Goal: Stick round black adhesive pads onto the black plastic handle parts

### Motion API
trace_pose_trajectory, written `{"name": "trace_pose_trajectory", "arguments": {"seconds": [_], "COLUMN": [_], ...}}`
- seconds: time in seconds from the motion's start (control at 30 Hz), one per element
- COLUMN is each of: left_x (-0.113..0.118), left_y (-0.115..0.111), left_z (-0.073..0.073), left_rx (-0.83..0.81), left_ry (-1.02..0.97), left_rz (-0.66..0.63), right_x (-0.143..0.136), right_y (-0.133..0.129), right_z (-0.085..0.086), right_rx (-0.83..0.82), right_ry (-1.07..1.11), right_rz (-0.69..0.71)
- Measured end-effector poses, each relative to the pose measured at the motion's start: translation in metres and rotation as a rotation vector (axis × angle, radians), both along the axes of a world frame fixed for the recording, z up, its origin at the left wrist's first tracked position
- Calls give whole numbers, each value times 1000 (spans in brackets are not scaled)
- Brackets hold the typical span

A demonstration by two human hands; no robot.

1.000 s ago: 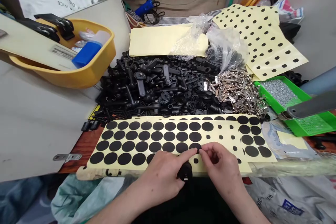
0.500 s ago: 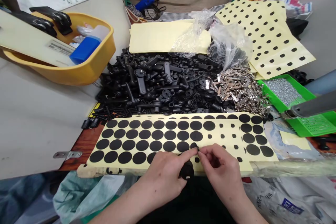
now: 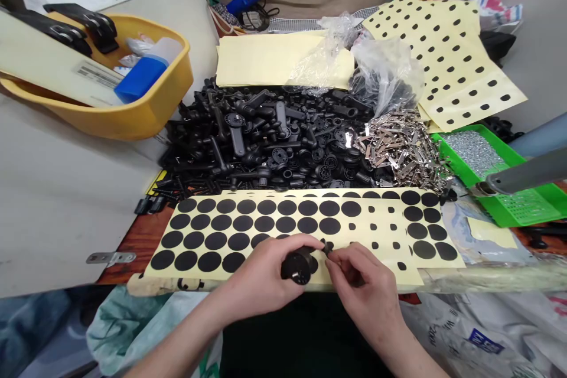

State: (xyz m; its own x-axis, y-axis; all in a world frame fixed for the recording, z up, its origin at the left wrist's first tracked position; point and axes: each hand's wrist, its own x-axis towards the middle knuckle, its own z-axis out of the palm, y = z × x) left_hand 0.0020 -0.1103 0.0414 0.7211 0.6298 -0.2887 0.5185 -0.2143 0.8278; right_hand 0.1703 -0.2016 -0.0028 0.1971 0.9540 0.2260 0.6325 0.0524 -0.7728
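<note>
My left hand [image 3: 261, 276] is closed around a round black plastic part [image 3: 296, 269], its end face tilted towards me. The left index fingertip reaches to a black sticker [image 3: 326, 246] that stands up off the backing. My right hand [image 3: 365, 276] pinches that sticker between thumb and forefinger; most of it is hidden by the fingers. Beneath both hands lies a pale yellow sticker sheet [image 3: 283, 242] with rows of large black discs on its left. Its right part shows only small black dots.
Behind the sheet is a heap of black plastic parts [image 3: 266, 136], beside a pile of small metal clips [image 3: 398, 150]. A green tray [image 3: 522, 159] stands right, with a grey-handled tool [image 3: 531, 180] across it. A yellow basket [image 3: 150, 115] is at left. Dotted sheets [image 3: 452, 59] lie behind.
My left hand has shifted slightly left and turned, showing more of the round black part. Its index finger has lifted from the sheet, and the sticker at the fingertips now stands more upright.
</note>
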Motion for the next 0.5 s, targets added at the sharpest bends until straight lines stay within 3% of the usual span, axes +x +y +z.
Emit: {"name": "trace_pose_trajectory", "arguments": {"seconds": [0.23, 0.33, 0.5], "left_x": [21, 28, 28], "left_y": [23, 26, 29], "left_z": [19, 21, 23], "left_rx": [312, 387, 357], "left_ry": [205, 208, 232], "left_rz": [-382, -407, -392], "right_x": [-3, -3, -2], "right_y": [-4, -4, -6], "right_z": [-1, 0, 0], "right_rx": [33, 22, 19], "right_ry": [-41, -44, -37], "right_rz": [3, -2, 6]}}
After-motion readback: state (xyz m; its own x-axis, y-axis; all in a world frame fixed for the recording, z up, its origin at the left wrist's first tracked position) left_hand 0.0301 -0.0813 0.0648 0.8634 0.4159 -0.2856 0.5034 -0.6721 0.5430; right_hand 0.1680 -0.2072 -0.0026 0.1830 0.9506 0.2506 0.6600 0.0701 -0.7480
